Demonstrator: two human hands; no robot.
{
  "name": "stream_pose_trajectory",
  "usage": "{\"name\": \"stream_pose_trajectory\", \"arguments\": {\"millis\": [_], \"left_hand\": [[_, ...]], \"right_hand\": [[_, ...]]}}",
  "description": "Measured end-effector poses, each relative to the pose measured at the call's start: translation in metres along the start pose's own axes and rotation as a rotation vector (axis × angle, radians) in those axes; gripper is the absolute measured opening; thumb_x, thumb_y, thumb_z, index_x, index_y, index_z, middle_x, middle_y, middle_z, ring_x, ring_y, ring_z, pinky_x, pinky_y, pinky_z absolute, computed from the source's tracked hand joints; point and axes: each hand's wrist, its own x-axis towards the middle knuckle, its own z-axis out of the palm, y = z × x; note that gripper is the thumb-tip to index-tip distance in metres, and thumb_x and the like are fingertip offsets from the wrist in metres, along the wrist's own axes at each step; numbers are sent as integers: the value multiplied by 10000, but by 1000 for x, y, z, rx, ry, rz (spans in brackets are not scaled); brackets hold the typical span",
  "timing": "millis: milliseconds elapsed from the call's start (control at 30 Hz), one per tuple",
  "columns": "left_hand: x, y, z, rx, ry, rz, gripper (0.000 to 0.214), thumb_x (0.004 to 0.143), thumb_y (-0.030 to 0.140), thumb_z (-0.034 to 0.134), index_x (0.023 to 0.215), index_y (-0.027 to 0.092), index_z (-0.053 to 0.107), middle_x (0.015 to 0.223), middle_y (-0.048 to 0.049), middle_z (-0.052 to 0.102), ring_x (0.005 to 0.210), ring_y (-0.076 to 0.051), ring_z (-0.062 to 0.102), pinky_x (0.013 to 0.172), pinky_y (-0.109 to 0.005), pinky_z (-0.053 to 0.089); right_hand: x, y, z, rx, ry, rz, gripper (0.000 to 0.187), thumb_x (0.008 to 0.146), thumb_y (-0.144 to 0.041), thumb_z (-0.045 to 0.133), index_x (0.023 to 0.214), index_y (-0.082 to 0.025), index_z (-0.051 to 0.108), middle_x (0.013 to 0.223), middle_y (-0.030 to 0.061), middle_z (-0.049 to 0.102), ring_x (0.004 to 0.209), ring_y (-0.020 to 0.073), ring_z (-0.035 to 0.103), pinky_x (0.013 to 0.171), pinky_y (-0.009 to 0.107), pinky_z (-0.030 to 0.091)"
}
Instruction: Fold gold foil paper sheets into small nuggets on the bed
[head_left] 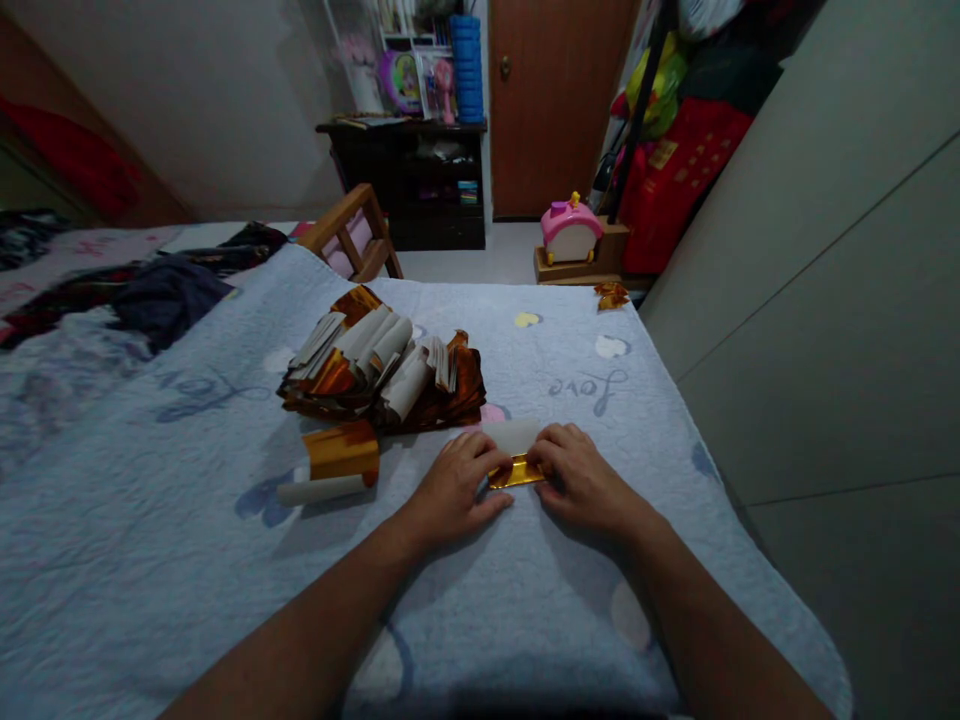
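Observation:
Both hands meet at a sheet of gold foil paper (517, 472) lying on the blue bedspread. My left hand (461, 480) grips its left end between thumb and fingers, while my right hand (581, 480) has the other end the same way. The near part of the sheet shows shiny gold and looks folded over; its white back shows beyond my fingers. To the left lies a loose, partly curled gold sheet (345, 452). Behind that sits a heap of gold-and-white paper sheets (390, 355), some rolled and some stacked.
Small folded gold pieces (611, 295) lie at the bed's far right corner. Dark clothes (169, 295) are piled on the left. Past the far edge stand a wooden chair (356, 235) and a pink toy clock (571, 232). A pale cabinet (817, 300) borders the right side.

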Motion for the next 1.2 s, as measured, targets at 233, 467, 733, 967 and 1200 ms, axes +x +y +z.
{"name": "stream_pose_trajectory", "arguments": {"millis": [233, 467, 733, 967, 1200], "left_hand": [[0, 1, 5, 113, 42, 54, 224, 879, 303, 700, 1076, 196, 700, 1043, -90, 662, 991, -267, 584, 862, -410, 459], [0, -1, 10, 215, 114, 133, 220, 996, 201, 529, 1101, 215, 721, 967, -77, 734, 889, -225, 649, 789, -360, 487], [0, -11, 10, 164, 302, 260, 228, 1001, 170, 504, 952, 170, 727, 892, -75, 767, 784, -202, 701, 704, -312, 536], [0, -8, 8, 229, 283, 268, 207, 991, 156, 538, 912, 171, 729, 894, -62, 768, 763, -196, 700, 690, -312, 532], [-1, -10, 7, 350, 295, 233, 89, 927, 148, 660, 938, 198, 732, 963, -45, 759, 932, -231, 636, 794, -352, 496]], "right_hand": [[3, 3, 5, -53, 4, 3, 180, 795, -69, 583, 919, -183, 648, 995, 60, 630, 965, 222, 501, 867, 356, 385], [5, 0, 2, -46, 49, -21, 133, 831, -95, 585, 874, -177, 680, 953, 72, 665, 943, 230, 521, 871, 371, 380], [4, 11, 9, 3, 83, -41, 215, 777, 4, 555, 871, -175, 631, 932, 70, 628, 909, 224, 498, 823, 346, 375], [3, 9, 11, 23, 50, -58, 266, 717, 41, 541, 842, -180, 621, 887, 54, 621, 874, 216, 492, 777, 337, 354], [1, -2, 8, 72, -21, -88, 249, 791, 28, 566, 888, -179, 665, 928, 50, 660, 923, 205, 521, 834, 337, 377]]}}
